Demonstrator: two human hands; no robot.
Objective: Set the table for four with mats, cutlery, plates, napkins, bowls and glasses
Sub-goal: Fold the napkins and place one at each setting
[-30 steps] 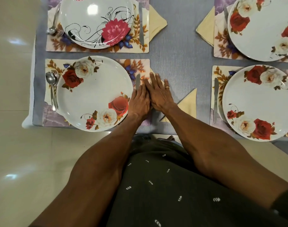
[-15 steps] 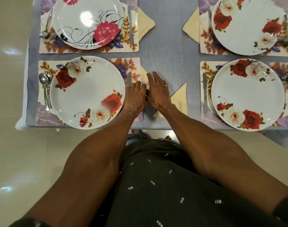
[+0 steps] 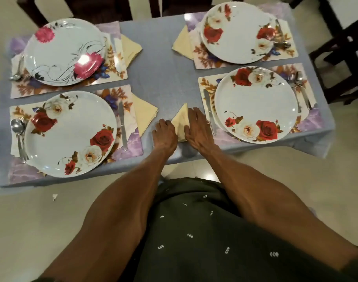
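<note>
Hands have shifted across the near edge of the surface in the last second, leaving the folded napkin beside the near-left plate and closing on the last loose napkin, a pale yellow triangle lying on the grey cloth between the two near settings. The left hand rests with curled fingers at the napkin's left edge, though whether it pinches the fabric cannot be told; the right hand lies flat with fingers extended over the napkin's right side, a ring on one finger, just beside the knife on the near-right mat. That move suggests the near-left setting's napkin is finished and the fourth is now being straightened or slid toward the near-right plate. Two further napkins, one by the far-left plate and one by the far-right plate, already sit tucked at the inner edges of their floral mats. Each of the four settings shows a mat, plate, knife and spoon with fork at the outer side. No bowls or glasses are in view, so by this reckoning the task stands a little past halfway, with napkins nearly complete. No brand, label or legible writing appears on any plate, mat or piece of cutlery; the decoration is roses and leaves only.
</note>
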